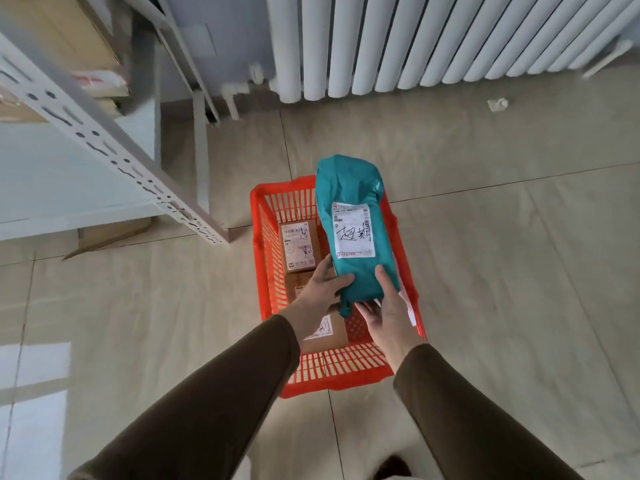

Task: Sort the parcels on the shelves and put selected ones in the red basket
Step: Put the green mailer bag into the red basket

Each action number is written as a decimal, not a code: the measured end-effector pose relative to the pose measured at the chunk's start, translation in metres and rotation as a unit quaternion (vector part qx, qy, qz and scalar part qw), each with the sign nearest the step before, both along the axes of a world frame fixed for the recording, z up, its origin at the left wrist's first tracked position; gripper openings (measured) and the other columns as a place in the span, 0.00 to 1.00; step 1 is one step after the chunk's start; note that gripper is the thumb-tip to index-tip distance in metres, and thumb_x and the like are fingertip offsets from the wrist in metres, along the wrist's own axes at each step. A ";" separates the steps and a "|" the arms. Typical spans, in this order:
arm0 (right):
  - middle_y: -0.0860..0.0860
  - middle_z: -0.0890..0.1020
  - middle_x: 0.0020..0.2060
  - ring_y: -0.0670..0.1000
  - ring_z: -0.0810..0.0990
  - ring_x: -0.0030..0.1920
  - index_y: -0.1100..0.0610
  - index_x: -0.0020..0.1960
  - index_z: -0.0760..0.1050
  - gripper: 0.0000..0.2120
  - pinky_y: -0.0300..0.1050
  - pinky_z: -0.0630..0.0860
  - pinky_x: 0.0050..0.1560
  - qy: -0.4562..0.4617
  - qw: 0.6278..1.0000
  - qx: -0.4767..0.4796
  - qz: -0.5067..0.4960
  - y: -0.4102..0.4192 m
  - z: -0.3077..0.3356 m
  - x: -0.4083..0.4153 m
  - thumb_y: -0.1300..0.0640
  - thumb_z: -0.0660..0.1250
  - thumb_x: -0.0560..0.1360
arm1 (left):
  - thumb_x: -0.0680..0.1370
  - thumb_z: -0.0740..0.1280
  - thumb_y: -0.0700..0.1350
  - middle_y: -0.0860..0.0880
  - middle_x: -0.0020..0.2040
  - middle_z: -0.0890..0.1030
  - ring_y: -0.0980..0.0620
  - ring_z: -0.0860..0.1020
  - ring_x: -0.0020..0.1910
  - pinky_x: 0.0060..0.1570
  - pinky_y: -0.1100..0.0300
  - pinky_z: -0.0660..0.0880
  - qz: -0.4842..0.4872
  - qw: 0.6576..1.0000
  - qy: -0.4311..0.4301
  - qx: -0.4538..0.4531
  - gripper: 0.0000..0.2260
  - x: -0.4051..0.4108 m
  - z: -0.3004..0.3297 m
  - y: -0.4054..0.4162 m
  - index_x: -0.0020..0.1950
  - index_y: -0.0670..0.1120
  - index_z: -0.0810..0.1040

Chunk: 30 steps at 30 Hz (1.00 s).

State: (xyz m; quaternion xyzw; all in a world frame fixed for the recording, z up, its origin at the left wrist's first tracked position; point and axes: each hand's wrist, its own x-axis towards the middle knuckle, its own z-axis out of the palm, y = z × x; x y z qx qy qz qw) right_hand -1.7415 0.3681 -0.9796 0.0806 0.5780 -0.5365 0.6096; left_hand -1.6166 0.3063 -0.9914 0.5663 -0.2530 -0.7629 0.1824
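Your two dark brown sleeves (214, 393) fill the near part of the view, reaching out from 6 o'clock toward the red basket (258, 237) on the tiled floor (519, 271). Your left hand (320, 289) grips the near left edge of the teal mailer bag (349, 188), thumb wrapped over the top. Your right hand (384, 313) cups the near end from beneath, thumb pressed along the right side, so both hands hold this one parcel.

You carry it by the near end, probably because the bag is soft and long. The far end reaches out toward 12 o'clock, over the basket's far right corner. Its white shipping label (353, 230) faces up, handwriting legible, which suits checking it before it goes in.

The bag hangs above the basket, not yet resting inside. Below it, on the left side of the basket, lie cardboard boxes: one labelled box (299, 247) toward the far end, and another box (329, 336) nearer you, partly hidden by your left wrist. The right half looks freer, so lowering the bag there seems sensible.

The white metal shelf frame (104, 147) stands at 10 o'clock; a white radiator (433, 43) runs along 12 to 1 o'clock.
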 end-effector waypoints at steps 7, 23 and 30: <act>0.55 0.82 0.62 0.56 0.82 0.60 0.51 0.58 0.76 0.15 0.58 0.77 0.67 -0.034 0.998 0.016 -0.046 -0.048 -0.100 -0.015 0.52 0.76 0.75 | 0.74 0.78 0.44 0.49 0.74 0.71 0.46 0.73 0.71 0.70 0.45 0.74 -0.094 0.976 -0.150 -0.128 0.42 -0.016 -0.101 -0.055 0.83 0.52 0.59; 0.54 0.86 0.51 0.51 0.86 0.48 0.56 0.54 0.78 0.12 0.48 0.82 0.57 -0.034 0.996 0.032 -0.075 -0.106 -0.201 -0.012 0.50 0.74 0.77 | 0.75 0.71 0.56 0.42 0.67 0.76 0.39 0.69 0.70 0.63 0.49 0.71 -0.275 0.842 -0.379 -0.267 0.35 -0.029 -0.179 -0.101 0.79 0.55 0.62; 0.51 0.81 0.63 0.56 0.83 0.61 0.54 0.68 0.73 0.29 0.55 0.82 0.58 0.008 0.996 0.080 -0.027 -0.102 -0.220 -0.012 0.41 0.76 0.73 | 0.77 0.71 0.54 0.37 0.69 0.74 0.38 0.66 0.71 0.67 0.47 0.65 -0.335 0.753 -0.455 -0.339 0.40 -0.027 -0.180 -0.098 0.83 0.51 0.54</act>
